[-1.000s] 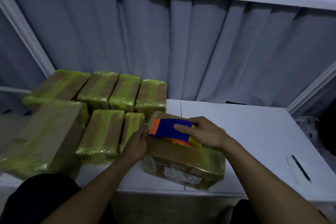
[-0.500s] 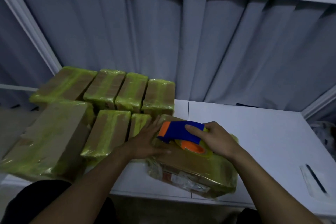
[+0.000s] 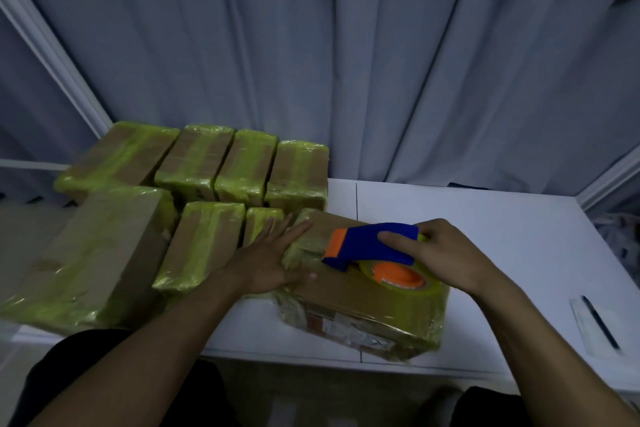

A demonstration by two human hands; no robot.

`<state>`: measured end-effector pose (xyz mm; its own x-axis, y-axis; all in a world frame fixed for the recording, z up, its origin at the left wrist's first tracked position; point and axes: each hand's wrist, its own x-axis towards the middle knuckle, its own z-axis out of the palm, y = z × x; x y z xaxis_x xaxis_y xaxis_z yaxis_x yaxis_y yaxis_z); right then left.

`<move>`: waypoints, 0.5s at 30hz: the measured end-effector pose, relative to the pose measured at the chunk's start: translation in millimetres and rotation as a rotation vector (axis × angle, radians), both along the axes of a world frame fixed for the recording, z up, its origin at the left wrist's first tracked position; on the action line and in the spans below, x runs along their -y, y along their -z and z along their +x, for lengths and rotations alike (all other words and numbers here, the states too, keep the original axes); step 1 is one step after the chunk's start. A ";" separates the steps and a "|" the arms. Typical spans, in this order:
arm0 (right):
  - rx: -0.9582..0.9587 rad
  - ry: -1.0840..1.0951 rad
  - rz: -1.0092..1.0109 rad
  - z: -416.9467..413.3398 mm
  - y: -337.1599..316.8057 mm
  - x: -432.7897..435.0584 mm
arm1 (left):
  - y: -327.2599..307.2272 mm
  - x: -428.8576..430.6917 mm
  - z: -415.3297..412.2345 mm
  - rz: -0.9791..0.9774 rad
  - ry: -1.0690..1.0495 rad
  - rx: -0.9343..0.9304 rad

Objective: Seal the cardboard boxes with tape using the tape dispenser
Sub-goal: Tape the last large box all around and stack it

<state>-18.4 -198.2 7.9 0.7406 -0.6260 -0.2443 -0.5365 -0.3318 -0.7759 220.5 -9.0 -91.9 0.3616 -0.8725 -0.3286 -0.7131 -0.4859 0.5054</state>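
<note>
The white table (image 3: 485, 236) has a thin seam down its middle. Seven taped boxes (image 3: 201, 246) crowd its left side, touching one another. A larger box (image 3: 363, 308) lies skewed near the front edge; far right, a pen (image 3: 601, 322) on a pale slip (image 3: 585, 329)

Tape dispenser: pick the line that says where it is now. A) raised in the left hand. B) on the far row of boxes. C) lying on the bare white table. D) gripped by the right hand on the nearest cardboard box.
D: the right hand grips the tape dispenser on top of the cardboard box.
</note>
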 end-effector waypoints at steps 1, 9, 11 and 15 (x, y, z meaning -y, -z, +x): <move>-0.010 0.006 0.004 -5.3 0.2 2.3 | 0.1 0.3 -0.6 -0.003 0.002 0.007; -0.062 0.010 -0.147 1.9 26.6 -3.2 | -2.2 -4.2 -9.2 -0.097 0.085 0.182; -0.076 0.003 -0.166 3.6 30.9 -1.0 | -2.4 -6.3 -20.0 -0.193 0.124 0.276; -0.076 0.005 -0.160 4.9 32.8 4.0 | -5.6 -5.4 -51.3 -0.161 0.218 0.428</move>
<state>-13.6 -202.2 -24.8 0.7205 -0.6650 -0.1965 -0.5937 -0.4451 -0.6704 169.2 -3.5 -86.3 0.2379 -0.9702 -0.0453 -0.9491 -0.2421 0.2016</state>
